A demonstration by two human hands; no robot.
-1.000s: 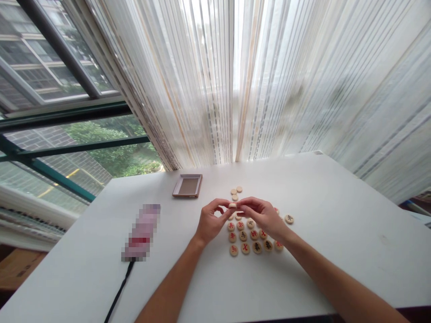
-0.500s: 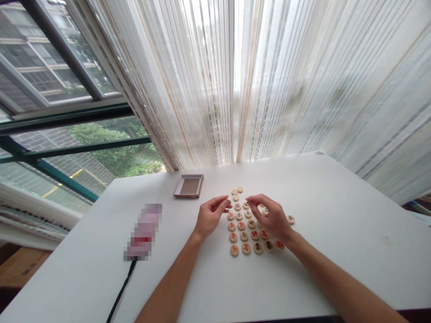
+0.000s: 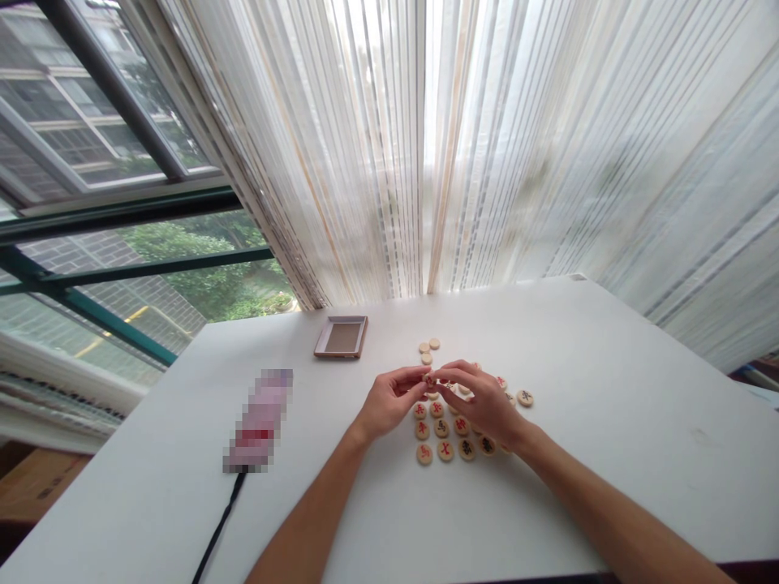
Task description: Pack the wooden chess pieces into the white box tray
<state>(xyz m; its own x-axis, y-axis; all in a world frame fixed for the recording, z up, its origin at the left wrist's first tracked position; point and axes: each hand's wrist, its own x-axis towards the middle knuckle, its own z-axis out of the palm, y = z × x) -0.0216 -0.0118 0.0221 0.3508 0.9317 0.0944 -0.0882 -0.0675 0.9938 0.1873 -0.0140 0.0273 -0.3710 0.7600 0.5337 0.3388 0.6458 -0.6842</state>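
My left hand [image 3: 389,402] pinches a round wooden xiangqi piece [image 3: 430,380] between thumb and fingertips. From the other side, the fingertips of my right hand [image 3: 484,405] close on the same piece. Below both hands, xiangqi pieces with red or black characters lie in rows; a red-marked one [image 3: 424,453] sits at the near left corner and a black-marked one [image 3: 466,449] in the nearest row. My right hand covers part of the rows. Beyond the hands lie 3 blank-topped pieces [image 3: 434,344]. One black-marked piece [image 3: 525,397] rests right of my right hand.
A shallow open box [image 3: 341,337] stands near the table's back edge. To the left lies a pixelated pink object [image 3: 259,420] with a black cord [image 3: 220,523]. The white table [image 3: 152,470] meets striped curtains [image 3: 377,162] and a window at the back.
My two hands have come together over the rows. My right hand has moved left and its fingertips now meet the xiangqi piece in my left hand, which has shifted slightly right.
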